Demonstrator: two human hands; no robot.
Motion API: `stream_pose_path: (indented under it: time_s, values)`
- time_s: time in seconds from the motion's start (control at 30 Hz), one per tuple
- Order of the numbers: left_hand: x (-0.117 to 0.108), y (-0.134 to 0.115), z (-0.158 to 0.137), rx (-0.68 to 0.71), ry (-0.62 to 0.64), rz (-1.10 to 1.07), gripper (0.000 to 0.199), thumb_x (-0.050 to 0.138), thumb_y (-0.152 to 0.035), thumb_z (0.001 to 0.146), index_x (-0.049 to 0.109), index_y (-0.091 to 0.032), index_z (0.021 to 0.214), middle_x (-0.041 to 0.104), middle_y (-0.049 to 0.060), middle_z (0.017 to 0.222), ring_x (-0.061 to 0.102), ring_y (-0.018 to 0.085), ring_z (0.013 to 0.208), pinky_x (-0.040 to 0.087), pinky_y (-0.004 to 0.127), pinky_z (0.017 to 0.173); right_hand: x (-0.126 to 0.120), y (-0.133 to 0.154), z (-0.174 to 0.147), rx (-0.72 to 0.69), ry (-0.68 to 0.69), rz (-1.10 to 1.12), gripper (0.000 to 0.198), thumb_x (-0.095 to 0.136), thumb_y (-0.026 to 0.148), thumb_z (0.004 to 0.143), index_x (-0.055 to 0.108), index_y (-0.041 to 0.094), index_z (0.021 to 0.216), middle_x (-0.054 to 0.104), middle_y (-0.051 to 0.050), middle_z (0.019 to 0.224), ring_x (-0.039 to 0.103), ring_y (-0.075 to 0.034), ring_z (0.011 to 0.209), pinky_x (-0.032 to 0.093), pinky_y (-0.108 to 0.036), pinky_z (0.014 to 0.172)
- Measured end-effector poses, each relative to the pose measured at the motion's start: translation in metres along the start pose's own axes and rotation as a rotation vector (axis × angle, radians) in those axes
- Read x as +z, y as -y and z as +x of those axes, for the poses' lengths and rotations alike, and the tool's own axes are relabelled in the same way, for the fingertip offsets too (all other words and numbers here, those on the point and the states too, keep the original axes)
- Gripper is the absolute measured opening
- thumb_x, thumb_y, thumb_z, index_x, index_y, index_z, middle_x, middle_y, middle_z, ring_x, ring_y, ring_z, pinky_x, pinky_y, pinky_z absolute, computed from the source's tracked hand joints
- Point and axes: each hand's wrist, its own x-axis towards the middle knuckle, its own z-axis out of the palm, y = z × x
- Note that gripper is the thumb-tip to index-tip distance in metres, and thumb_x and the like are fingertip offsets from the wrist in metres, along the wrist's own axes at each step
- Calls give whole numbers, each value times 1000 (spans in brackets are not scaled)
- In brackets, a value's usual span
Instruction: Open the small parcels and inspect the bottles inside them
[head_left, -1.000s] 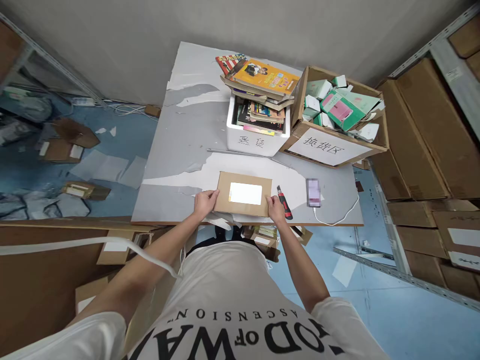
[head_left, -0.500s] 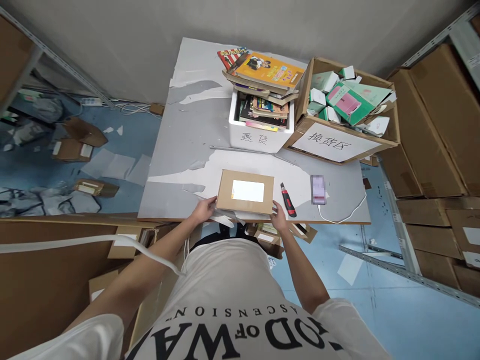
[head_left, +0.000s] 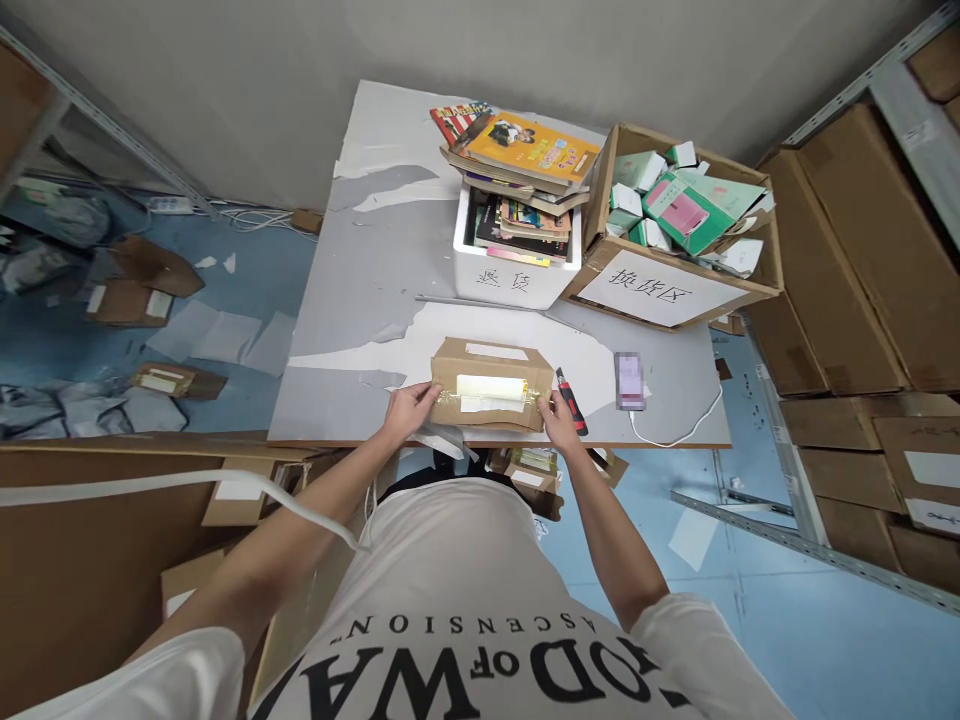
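A small brown cardboard box [head_left: 491, 412] is between my hands at the front edge of the table. Its taped side, with shiny yellowish tape and white label pieces, faces me. My left hand [head_left: 411, 408] pinches the box's left end, and my right hand [head_left: 559, 418] grips its right end. Just beyond my right fingers lies a red and black utility knife [head_left: 571, 402], partly hidden by that hand. A phone [head_left: 629, 381] with a white cable rests farther right on the table [head_left: 352, 260].
A white bin [head_left: 517, 285] heaped with books stands at the back, beside a cardboard carton [head_left: 600, 290] full of green and white boxes. Shelving with large cartons [head_left: 862, 230] rises on the right. A white cable [head_left: 187, 480] crosses over my left arm.
The box has been turned over between my hands: its plain white-labelled face has given way to the taped side. My hands have shifted slightly and still hold its ends.
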Motion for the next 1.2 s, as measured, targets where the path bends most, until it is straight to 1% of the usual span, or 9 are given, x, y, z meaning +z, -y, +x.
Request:
stream_pose_path:
  time_s: [0.1, 0.2, 0.53, 0.63, 0.73, 0.8, 0.9, 1.0, 1.2]
  values:
    - [-4, -10, 7, -54, -38, 42, 51, 49, -57, 80, 75, -13, 85, 72, 5, 75, 63, 21, 75, 42, 25, 62, -1, 9, 4, 28, -48, -223, 43, 40, 64, 82, 49, 22, 82, 60, -4, 81, 55, -19, 73, 44, -31, 69]
    - [-7, -15, 14, -107, -7, 94, 51, 50, -58, 79, 74, -13, 71, 66, 3, 58, 59, 18, 66, 36, 24, 57, 1, 10, 7, 66, -57, -341, 45, 33, 66, 83, 45, 23, 74, 59, -4, 76, 52, -19, 70, 40, -31, 67]
    - [-8, -10, 25, -124, 6, 96, 51, 52, -60, 76, 68, -15, 60, 61, 4, 53, 56, 16, 60, 35, 24, 54, 2, 3, 17, 156, -28, -237, 48, 38, 70, 79, 43, 23, 71, 58, -3, 75, 52, -19, 71, 40, -32, 68]
    - [-4, 1, 26, -153, 2, -45, 52, 49, -60, 79, 71, -14, 71, 66, 6, 61, 61, 18, 66, 43, 25, 58, 2, -7, 17, 184, -35, -108, 51, 33, 70, 81, 53, 23, 82, 62, -6, 87, 57, -21, 78, 44, -32, 69]
    - [3, 18, 21, -212, -12, -307, 53, 47, -54, 81, 67, -11, 107, 72, 11, 94, 67, 21, 81, 51, 30, 70, 3, -25, 13, 216, -92, 68, 55, 24, 63, 84, 57, 22, 101, 62, -9, 102, 61, -20, 81, 48, -31, 69]
    - [9, 32, 14, -197, 15, -415, 61, 53, -49, 77, 57, -11, 124, 67, 14, 113, 66, 23, 94, 52, 36, 83, 4, -39, 7, 203, -146, 85, 49, 35, 54, 82, 54, 20, 112, 59, -11, 114, 62, -20, 84, 50, -34, 73]
    - [17, 50, 1, -83, 164, -409, 70, 65, -47, 66, 57, -9, 124, 67, 15, 114, 61, 28, 108, 47, 40, 95, 8, -57, -5, 99, -71, -2, 53, 56, 37, 71, 51, 19, 121, 54, -13, 126, 60, -23, 98, 49, -41, 87]
    - [23, 56, -8, -52, 280, -326, 65, 68, -51, 62, 64, -12, 114, 71, 12, 104, 61, 31, 108, 47, 42, 94, 16, -64, -12, 40, 54, -16, 57, 62, 32, 68, 49, 20, 123, 56, -11, 124, 54, -25, 111, 44, -44, 96]
    - [11, 34, -1, -22, 227, -215, 62, 53, -59, 76, 65, -11, 114, 70, 10, 109, 63, 27, 98, 48, 35, 87, 13, -42, -9, 22, 94, 141, 47, 57, 53, 77, 50, 23, 112, 61, -8, 115, 55, -22, 110, 44, -37, 93]
